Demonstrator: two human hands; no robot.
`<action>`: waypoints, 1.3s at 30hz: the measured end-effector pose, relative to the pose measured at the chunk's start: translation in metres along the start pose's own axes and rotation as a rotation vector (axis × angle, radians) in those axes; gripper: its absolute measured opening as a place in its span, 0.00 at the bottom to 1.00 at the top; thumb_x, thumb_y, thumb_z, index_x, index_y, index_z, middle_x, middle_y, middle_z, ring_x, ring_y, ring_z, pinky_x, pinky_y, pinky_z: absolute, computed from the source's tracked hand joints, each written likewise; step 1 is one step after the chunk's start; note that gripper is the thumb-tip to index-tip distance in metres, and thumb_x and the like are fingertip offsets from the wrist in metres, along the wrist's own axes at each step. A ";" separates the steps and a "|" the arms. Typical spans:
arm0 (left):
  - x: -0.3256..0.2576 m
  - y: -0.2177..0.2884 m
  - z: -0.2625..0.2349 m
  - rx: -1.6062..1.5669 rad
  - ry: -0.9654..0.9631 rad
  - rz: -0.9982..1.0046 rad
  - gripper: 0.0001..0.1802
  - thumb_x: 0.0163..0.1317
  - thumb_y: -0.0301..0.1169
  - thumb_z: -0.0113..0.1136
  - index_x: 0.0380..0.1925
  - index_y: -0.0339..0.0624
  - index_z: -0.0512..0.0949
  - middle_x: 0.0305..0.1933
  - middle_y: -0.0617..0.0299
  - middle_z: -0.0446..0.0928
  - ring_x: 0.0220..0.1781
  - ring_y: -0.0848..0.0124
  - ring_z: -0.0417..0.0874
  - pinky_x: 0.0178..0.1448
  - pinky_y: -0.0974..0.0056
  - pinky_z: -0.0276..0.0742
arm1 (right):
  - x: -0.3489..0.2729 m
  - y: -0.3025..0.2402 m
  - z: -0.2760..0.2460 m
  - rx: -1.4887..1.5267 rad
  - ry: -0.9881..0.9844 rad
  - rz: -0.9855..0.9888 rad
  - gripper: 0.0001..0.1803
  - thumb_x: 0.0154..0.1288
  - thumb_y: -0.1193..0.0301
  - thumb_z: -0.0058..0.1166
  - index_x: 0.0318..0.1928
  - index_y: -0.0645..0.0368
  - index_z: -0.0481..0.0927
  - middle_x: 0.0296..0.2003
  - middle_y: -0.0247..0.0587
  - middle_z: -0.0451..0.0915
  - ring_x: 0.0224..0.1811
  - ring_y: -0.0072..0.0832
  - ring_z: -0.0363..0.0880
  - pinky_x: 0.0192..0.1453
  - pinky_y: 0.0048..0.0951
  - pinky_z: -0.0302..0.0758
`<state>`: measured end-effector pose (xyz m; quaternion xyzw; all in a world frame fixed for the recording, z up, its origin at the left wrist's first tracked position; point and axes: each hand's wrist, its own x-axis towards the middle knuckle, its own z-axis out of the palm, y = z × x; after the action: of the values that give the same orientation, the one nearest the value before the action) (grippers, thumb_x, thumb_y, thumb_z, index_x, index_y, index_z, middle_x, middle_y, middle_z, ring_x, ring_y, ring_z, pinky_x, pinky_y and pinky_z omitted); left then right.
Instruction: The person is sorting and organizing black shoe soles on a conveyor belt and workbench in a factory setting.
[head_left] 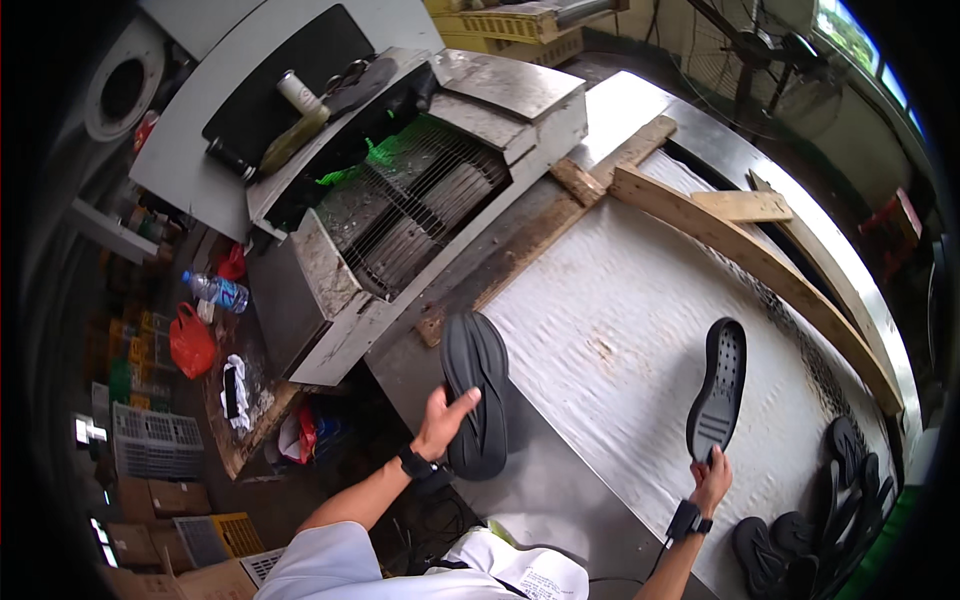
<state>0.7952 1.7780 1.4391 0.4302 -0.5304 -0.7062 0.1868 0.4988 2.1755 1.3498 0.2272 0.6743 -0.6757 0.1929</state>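
My left hand (440, 422) grips a thick black shoe sole (476, 350) by its side, thumb across its grooved sidewall. Whether a second sole lies against it I cannot tell. It is held over the metal edge between the machine and the white sheet. Farther right, my right hand (711, 480) pinches the lower end of another black shoe sole (722, 375). That one shows its hollow inner face, with small pits at the upper part and ribs lower down, above the white-covered belt (590, 330). Both wrists wear dark bands.
A machine with a wire-mesh conveyor (420, 200) and green glow stands ahead left. Wooden boards (750, 270) border the belt's far right side. Several black soles (800, 540) are piled at the lower right. A water bottle (215, 291) and a red bag (190, 341) sit left.
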 end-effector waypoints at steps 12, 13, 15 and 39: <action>0.278 0.115 -0.164 0.471 0.960 0.263 0.44 0.60 0.42 0.68 0.65 0.18 0.62 0.64 0.27 0.70 0.68 0.39 0.72 0.73 0.49 0.66 | -0.096 0.080 -0.109 -1.023 -0.072 -0.413 0.32 0.56 0.72 0.69 0.63 0.60 0.78 0.50 0.56 0.85 0.47 0.49 0.84 0.50 0.42 0.81; 0.273 0.104 -0.146 0.531 0.984 0.387 0.43 0.60 0.40 0.67 0.66 0.20 0.62 0.64 0.28 0.70 0.69 0.40 0.71 0.74 0.48 0.65 | -0.097 0.075 -0.107 -0.975 -0.079 -0.461 0.30 0.58 0.71 0.69 0.62 0.60 0.79 0.49 0.56 0.85 0.45 0.50 0.85 0.48 0.42 0.81; 0.238 0.065 -0.119 0.663 0.869 0.782 0.39 0.59 0.33 0.67 0.66 0.25 0.61 0.63 0.34 0.67 0.68 0.43 0.67 0.73 0.47 0.63 | -0.115 0.054 -0.079 -0.865 -0.098 -0.452 0.24 0.62 0.69 0.67 0.58 0.62 0.82 0.44 0.57 0.85 0.40 0.48 0.85 0.43 0.42 0.82; 0.033 -0.001 -0.018 0.104 -0.048 0.385 0.29 0.70 0.43 0.65 0.60 0.32 0.73 0.54 0.53 0.81 0.54 0.64 0.81 0.61 0.60 0.76 | -0.230 -0.050 0.061 -0.267 -0.319 0.166 0.28 0.80 0.54 0.48 0.60 0.69 0.76 0.42 0.46 0.84 0.32 0.28 0.83 0.33 0.25 0.79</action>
<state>0.7917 1.7436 1.4235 0.3129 -0.6431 -0.6391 0.2830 0.6561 2.1044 1.5208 0.1443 0.6977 -0.5896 0.3805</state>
